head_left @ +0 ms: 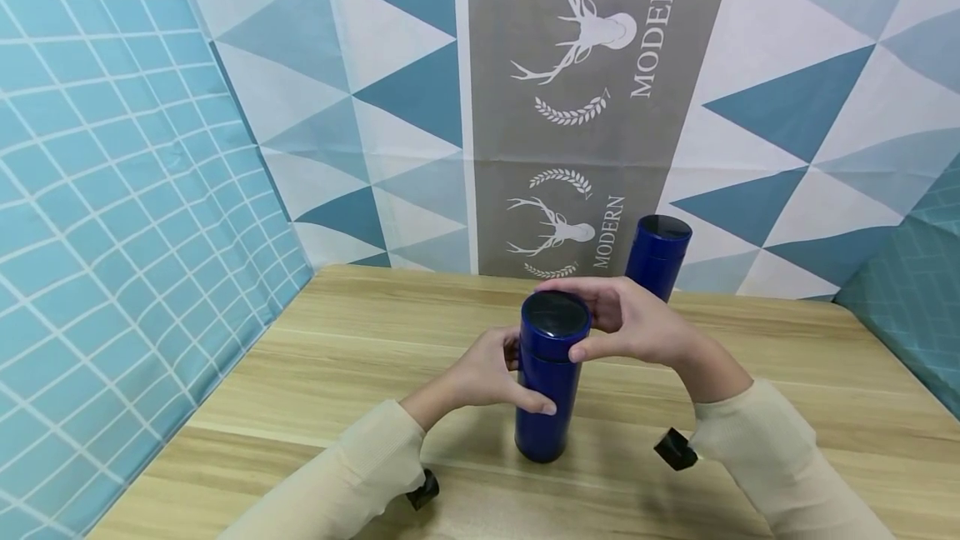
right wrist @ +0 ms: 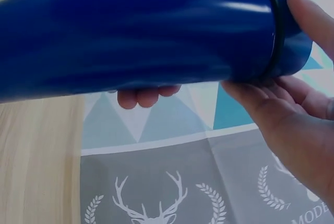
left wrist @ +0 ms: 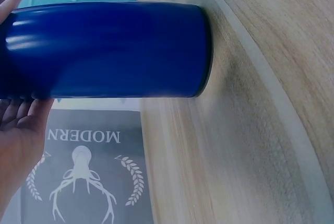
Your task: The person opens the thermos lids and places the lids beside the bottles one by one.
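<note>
A dark blue vacuum flask [head_left: 542, 436] with a glossy black-topped lid [head_left: 556, 315] is upright above the middle of the table. My left hand [head_left: 483, 369] grips its body from the left, thumb across the near side and fingers behind. Up at the lid, my right hand [head_left: 641, 319] holds the rim, with its thumb on the near side and its fingers around the far side. A thin dark seam [right wrist: 275, 31] between lid and body shows in the right wrist view. Whether the flask's base [left wrist: 204, 51] touches the wood cannot be told.
A second blue flask [head_left: 658, 257] stands upright at the back right, partly behind my right hand. The wooden table [head_left: 360, 340] ends against a patterned cloth backdrop [head_left: 412, 132], with blue tiled-pattern cloth [head_left: 112, 190] along the left. Small black devices [head_left: 677, 449] hang at both wrists.
</note>
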The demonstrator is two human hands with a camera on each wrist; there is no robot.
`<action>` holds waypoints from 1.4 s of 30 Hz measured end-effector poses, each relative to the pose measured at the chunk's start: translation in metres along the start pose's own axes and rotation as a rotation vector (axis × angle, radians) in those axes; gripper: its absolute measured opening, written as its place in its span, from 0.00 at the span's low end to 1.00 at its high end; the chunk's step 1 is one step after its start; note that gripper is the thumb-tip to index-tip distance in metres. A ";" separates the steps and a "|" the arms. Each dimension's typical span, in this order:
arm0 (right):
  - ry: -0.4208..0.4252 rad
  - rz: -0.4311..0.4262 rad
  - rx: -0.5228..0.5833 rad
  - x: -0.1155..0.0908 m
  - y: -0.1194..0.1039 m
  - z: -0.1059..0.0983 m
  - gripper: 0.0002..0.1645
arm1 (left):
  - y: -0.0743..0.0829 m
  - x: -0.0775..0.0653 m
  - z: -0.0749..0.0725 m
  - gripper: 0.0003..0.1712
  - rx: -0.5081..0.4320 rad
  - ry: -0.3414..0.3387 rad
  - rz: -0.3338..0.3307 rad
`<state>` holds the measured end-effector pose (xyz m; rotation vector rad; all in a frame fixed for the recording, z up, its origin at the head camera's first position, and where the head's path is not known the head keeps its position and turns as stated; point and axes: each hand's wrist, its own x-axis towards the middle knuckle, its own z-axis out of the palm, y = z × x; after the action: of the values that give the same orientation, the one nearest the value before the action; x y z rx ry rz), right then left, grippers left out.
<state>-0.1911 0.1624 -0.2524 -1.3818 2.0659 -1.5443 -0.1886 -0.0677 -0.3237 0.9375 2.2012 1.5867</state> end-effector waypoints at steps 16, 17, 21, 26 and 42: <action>-0.151 -0.064 0.123 0.008 0.010 -0.016 0.40 | 0.002 0.004 -0.001 0.36 -0.024 -0.015 0.020; -0.161 -0.071 0.127 0.009 0.011 -0.017 0.40 | 0.002 0.004 -0.001 0.36 -0.025 -0.013 0.018; -0.193 -0.087 0.171 0.011 0.015 -0.018 0.40 | 0.002 0.003 -0.001 0.36 -0.026 -0.011 0.016; -0.200 -0.107 0.205 0.011 0.023 -0.015 0.44 | 0.002 0.000 0.000 0.36 -0.027 -0.004 -0.006; 0.209 -0.007 -0.038 -0.007 -0.003 0.022 0.44 | 0.002 0.002 0.001 0.37 -0.042 -0.011 -0.015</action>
<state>-0.1719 0.1536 -0.2619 -1.2902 2.2220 -1.7261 -0.1892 -0.0650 -0.3213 0.9131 2.1543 1.6101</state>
